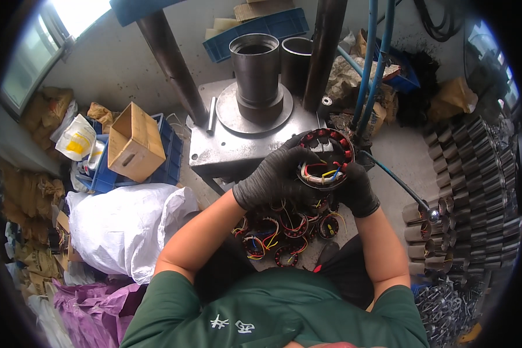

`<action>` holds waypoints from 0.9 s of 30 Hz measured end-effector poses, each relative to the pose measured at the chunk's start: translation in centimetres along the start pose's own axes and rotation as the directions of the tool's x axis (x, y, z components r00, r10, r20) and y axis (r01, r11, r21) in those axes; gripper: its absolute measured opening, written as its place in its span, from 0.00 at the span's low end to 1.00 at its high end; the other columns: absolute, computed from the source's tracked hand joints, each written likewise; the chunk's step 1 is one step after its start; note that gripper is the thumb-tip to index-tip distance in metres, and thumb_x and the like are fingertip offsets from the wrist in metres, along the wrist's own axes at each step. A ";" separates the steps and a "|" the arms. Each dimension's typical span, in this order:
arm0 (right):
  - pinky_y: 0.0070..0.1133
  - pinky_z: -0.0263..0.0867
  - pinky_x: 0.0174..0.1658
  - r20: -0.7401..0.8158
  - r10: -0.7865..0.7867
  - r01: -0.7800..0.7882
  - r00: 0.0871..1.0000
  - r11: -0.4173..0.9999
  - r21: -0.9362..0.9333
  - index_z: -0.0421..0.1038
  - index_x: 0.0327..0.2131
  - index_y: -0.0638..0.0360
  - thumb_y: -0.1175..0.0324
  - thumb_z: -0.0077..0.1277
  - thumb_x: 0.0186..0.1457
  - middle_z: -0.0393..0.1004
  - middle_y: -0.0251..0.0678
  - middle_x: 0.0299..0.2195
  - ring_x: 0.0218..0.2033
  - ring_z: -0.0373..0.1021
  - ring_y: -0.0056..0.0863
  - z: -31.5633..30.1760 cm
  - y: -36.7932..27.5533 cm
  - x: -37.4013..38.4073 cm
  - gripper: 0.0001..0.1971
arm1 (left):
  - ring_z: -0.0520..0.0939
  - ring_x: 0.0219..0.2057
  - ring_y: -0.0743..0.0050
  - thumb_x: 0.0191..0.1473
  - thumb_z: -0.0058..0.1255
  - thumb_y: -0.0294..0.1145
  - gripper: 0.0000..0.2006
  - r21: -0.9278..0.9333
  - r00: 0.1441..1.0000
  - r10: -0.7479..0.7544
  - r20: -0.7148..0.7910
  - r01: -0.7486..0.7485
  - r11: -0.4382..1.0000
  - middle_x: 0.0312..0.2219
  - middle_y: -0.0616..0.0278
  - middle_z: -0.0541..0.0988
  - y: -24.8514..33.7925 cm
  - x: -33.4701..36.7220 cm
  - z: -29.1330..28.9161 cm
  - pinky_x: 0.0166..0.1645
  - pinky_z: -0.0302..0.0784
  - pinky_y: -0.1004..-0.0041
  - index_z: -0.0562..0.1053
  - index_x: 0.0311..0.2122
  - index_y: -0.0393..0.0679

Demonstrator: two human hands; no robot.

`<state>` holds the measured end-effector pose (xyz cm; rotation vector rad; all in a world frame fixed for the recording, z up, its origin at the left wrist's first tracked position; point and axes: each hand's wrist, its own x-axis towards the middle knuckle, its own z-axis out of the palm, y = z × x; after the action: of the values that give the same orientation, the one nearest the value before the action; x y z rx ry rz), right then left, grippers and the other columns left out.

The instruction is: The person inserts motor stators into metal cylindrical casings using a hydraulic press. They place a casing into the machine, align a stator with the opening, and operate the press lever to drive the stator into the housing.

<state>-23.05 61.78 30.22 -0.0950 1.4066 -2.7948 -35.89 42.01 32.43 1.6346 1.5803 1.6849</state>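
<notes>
Both my hands wear dark gloves and hold a motor stator (327, 160) in front of me, just off the near right corner of the press table. It is a ring with red windings and a bundle of red, white, yellow and blue wires inside. My left hand (271, 177) grips the stator's left side, with some fingers hidden behind it. On the right and lower rim, my right hand (356, 188) is closed around it. More stators (293, 223) with coloured leads lie in a pile below my hands, between my legs.
On the steel press table (214, 152) stand a metal cylinder (255, 72) and a metal rod (212, 115), between two posts. A lever with a ball end (433, 214) reaches right. Stacked metal sleeves (475, 174) fill the right side. A cardboard box (136, 142) and white sack (133, 229) stand left.
</notes>
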 end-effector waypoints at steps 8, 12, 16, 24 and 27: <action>0.33 0.70 0.56 0.030 0.030 -0.030 0.999 0.999 -0.024 0.57 0.66 0.63 0.40 0.43 0.63 0.70 0.52 0.58 0.51 0.74 0.40 1.8 -2.8 1.4 0.40 | 0.76 0.57 0.53 0.37 0.76 0.30 0.23 0.390 0.985 0.056 -0.163 0.012 0.921 0.61 0.47 0.67 3.6 3.6 -3.5 0.57 0.77 0.63 0.77 0.41 0.41; 0.26 0.76 0.39 0.073 0.454 -0.441 0.888 0.886 -0.143 0.59 0.67 0.61 0.29 0.38 0.62 0.73 0.52 0.55 0.34 0.80 0.36 -1.7 -2.9 2.5 0.46 | 0.82 0.43 0.65 0.41 0.74 0.31 0.19 0.629 0.935 0.237 -0.265 -0.019 0.777 0.48 0.55 0.76 4.6 8.3 -8.5 0.46 0.81 0.70 0.78 0.39 0.42; 0.27 0.73 0.46 -0.016 0.341 -0.332 0.940 0.903 -0.273 0.61 0.66 0.62 0.33 0.43 0.63 0.75 0.47 0.54 0.38 0.78 0.30 1.4 -3.0 0.7 0.43 | 0.86 0.36 0.67 0.43 0.73 0.38 0.19 0.692 0.877 0.149 -0.457 0.245 0.679 0.31 0.59 0.83 3.8 11.8 -14.3 0.45 0.81 0.68 0.79 0.39 0.42; 0.25 0.70 0.52 0.242 0.208 -0.121 0.948 0.935 -0.332 0.66 0.61 0.61 0.51 0.50 0.67 0.74 0.41 0.54 0.46 0.73 0.24 0.9 -1.1 -0.2 0.28 | 0.86 0.39 0.62 0.44 0.72 0.54 0.27 0.620 0.830 -0.072 -0.554 0.468 0.630 0.35 0.54 0.86 0.5 12.7 -20.9 0.48 0.78 0.65 0.82 0.41 0.43; 0.26 0.69 0.55 0.281 0.190 -0.053 0.941 0.900 -0.432 0.68 0.60 0.58 0.57 0.51 0.66 0.71 0.42 0.57 0.48 0.73 0.26 0.6 -0.6 -0.1 0.24 | 0.85 0.38 0.69 0.46 0.72 0.49 0.23 0.638 0.853 -0.081 -0.516 0.445 0.629 0.35 0.57 0.86 -0.1 12.8 -21.4 0.48 0.77 0.68 0.81 0.42 0.42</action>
<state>-22.95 61.61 31.05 -0.4225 1.8165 -2.2022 -57.79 42.33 44.26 1.1862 2.8850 1.3614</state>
